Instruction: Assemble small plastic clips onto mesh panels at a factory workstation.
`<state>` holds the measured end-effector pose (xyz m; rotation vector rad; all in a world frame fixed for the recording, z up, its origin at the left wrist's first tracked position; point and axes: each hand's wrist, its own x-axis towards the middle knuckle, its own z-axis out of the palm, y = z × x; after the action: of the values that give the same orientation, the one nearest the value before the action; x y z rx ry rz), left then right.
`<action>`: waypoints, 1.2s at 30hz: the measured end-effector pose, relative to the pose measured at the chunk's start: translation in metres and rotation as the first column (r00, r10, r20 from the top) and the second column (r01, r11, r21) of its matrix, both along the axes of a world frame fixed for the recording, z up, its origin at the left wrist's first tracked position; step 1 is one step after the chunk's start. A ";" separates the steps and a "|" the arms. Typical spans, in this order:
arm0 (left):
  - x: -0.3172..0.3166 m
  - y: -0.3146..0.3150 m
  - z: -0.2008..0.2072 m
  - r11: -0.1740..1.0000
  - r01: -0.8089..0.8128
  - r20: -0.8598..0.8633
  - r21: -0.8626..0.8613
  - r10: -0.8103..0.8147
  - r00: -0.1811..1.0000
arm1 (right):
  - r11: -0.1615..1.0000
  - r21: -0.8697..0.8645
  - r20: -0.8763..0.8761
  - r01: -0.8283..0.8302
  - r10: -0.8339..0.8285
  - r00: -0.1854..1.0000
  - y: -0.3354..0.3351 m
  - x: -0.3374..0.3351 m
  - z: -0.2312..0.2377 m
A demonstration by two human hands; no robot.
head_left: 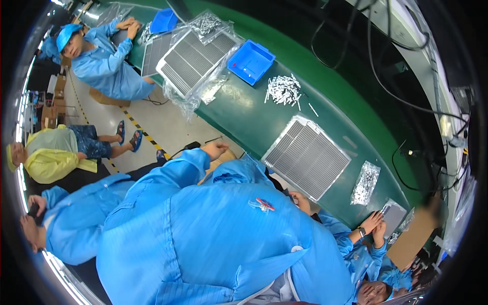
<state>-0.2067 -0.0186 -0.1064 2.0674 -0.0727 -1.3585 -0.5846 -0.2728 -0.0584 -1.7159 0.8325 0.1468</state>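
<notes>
My left hand, off the table's edge beside the blue sleeve, has its fingers curled in and shows nothing in them. Low at the table edge, my right hand is partly hidden by my smock; its fingers are closed near a small dark thing that I cannot make out. Closest to both hands on the green table lies a grey slatted panel in a pale frame. Beyond it is a loose pile of small white-and-silver pieces, with single ones scattered beside it.
A blue bin stands by more slatted panels in clear plastic. A bag of small pieces lies to the right. Co-workers in blue sit at far left and lower right. Black cables hang over the far side.
</notes>
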 end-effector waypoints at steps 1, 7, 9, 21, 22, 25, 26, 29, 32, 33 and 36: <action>-0.007 -0.014 -0.010 0.991 -0.111 -0.137 -0.072 0.100 0.985 | 0.990 0.120 0.007 -0.080 0.079 0.997 -0.010 -0.002 -0.019; -0.048 -0.075 -0.041 0.220 -0.946 -0.857 -0.239 0.410 0.312 | 0.752 -0.112 0.389 -0.649 0.634 0.668 -0.014 -0.001 -0.081; -0.052 -0.091 -0.032 0.081 -0.958 -0.866 -0.274 0.413 0.282 | 0.620 0.318 0.273 -0.717 0.664 0.696 -0.040 -0.077 -0.234; 0.009 -0.066 -0.122 0.447 -0.876 -0.610 -0.183 0.647 0.458 | 0.794 0.121 -0.016 -0.596 0.601 0.799 0.008 0.036 -0.074; 0.014 -0.070 -0.118 0.466 -0.871 -0.617 -0.155 0.643 0.454 | 0.788 0.086 -0.034 -0.609 0.613 0.789 0.007 0.045 -0.065; 0.019 -0.081 -0.122 0.411 -0.909 -0.603 -0.067 0.710 0.365 | 0.791 0.143 -0.050 -0.595 0.606 0.794 0.009 0.054 -0.055; 0.021 -0.080 -0.121 0.458 -0.883 -0.632 -0.099 0.657 0.411 | 0.802 0.143 -0.071 -0.579 0.592 0.803 0.010 0.058 -0.053; 0.029 -0.066 -0.181 0.385 -0.914 -0.757 -0.133 0.555 0.344 | 0.795 0.157 -0.115 -0.586 0.604 0.789 0.016 0.073 -0.042; 0.025 -0.051 -0.185 0.863 -0.183 0.111 -0.471 0.264 0.958 | 0.809 0.157 -0.141 -0.566 0.586 0.798 0.017 0.080 -0.038; 0.024 -0.054 -0.184 0.860 -0.188 0.110 -0.474 0.269 0.957 | 0.810 0.159 -0.143 -0.564 0.584 0.799 0.018 0.082 -0.037; 0.019 -0.063 -0.137 0.885 -0.465 -0.070 0.001 0.464 0.883 | 0.820 0.169 -0.152 -0.547 0.570 0.808 0.018 0.087 -0.037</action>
<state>-0.1879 -0.0819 -0.2435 1.8609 0.4185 -1.1173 -0.4972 -0.2553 -0.0950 -1.8103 0.4164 0.7663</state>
